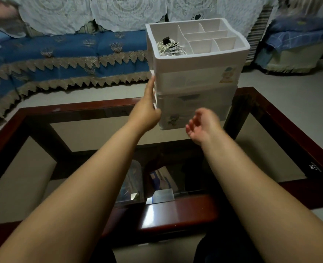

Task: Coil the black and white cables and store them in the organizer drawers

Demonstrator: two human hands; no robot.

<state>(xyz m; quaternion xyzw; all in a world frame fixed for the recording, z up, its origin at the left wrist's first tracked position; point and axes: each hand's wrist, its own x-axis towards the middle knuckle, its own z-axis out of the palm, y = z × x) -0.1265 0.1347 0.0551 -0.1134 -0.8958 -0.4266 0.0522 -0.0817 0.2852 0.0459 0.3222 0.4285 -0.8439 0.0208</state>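
Blue sofa (62, 52) behind glass table (270, 114); left hand (147, 109) presses flat against white organizer (198, 80), right hand (204, 126) loosely open nearby.

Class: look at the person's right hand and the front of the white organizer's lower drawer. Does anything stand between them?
Nothing visible does. The right hand hovers open just before the white plastic organizer, near its lower drawer. The left hand touches the organizer's left side.
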